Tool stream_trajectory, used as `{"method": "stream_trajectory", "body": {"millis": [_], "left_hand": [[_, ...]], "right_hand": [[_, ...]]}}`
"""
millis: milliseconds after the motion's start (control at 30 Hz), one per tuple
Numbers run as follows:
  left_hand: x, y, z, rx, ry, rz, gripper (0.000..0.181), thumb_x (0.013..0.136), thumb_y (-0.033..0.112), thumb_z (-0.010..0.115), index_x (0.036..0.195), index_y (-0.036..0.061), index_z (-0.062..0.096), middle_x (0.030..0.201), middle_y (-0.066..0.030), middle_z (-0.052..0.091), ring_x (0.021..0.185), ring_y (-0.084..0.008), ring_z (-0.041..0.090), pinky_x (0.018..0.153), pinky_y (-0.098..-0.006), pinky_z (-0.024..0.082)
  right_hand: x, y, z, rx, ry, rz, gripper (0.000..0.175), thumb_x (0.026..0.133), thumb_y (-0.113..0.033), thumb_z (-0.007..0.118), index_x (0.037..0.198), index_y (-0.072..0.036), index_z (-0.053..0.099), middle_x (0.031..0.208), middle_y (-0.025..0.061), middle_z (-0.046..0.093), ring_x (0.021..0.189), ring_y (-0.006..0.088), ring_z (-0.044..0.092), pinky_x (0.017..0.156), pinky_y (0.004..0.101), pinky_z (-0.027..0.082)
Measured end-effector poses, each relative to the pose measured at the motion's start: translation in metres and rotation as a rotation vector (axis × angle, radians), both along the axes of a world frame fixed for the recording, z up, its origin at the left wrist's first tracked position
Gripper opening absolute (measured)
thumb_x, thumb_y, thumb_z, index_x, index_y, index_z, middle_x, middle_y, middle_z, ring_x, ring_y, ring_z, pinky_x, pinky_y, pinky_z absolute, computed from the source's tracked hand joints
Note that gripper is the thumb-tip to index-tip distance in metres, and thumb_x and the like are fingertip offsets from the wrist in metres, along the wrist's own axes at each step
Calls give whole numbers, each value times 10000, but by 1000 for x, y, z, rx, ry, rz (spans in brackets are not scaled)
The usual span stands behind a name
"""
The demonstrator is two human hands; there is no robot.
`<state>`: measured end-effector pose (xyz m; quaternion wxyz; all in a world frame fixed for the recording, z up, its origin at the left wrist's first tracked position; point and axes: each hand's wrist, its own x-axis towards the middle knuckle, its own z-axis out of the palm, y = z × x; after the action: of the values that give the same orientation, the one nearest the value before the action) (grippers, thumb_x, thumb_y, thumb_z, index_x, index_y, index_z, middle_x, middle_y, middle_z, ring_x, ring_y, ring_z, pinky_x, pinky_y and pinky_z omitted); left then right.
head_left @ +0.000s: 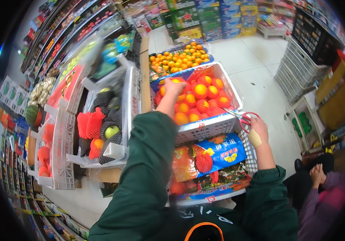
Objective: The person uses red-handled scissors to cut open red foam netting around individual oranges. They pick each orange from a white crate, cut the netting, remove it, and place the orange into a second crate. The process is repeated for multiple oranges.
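Note:
My left hand [175, 87] reaches over the far left part of a white plastic crate [232, 90] filled with oranges [201, 90] in red foam nets. Its fingers are on or just above an orange there; whether they grip it is hidden. At the crate's near right corner, my right hand [259, 128] holds scissors [244, 118] by their red handles. The blades point left over the crate's rim, toward the fruit. A tan patch [254, 138] covers part of my right wrist. Closer to me, a netted orange [204, 162] rests on a printed blue and orange sheet [220, 150].
Small mandarins [181, 58] fill a box beyond the oranges. To the left, another white crate [133, 93] holds netted fruit [109, 129]. Stacked crates [296, 66] stand on the right. A seated person's clasped hands [317, 175] are at lower right. Beer cartons [186, 18] stand behind.

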<state>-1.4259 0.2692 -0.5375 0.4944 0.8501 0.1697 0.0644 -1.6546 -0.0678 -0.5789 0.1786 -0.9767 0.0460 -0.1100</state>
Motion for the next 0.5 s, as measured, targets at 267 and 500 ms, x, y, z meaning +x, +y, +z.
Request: {"method": "stream_trajectory", "body": {"millis": [267,500], "left_hand": [[34,-10,-25,297,158,-75,809,661,246,864,1355,128,467,1360,-192,468,1257,-347,508,1034,-393,464],[73,-40,-63,450,17,-187,829,633,268,846,1363,143,476,1254,-232,532,1175,-382,546,988,-422,481]], "right_hand": [[14,-3,-1,-95,111,36,312,709,0,656,1019,-27,630,1031,186,611,1006,386,584,853,460,492],[20,-5,-1,-132,111,73,251,736,0,648,982,-19,601,1015,187,600,979,379,578,829,458,500]]}}
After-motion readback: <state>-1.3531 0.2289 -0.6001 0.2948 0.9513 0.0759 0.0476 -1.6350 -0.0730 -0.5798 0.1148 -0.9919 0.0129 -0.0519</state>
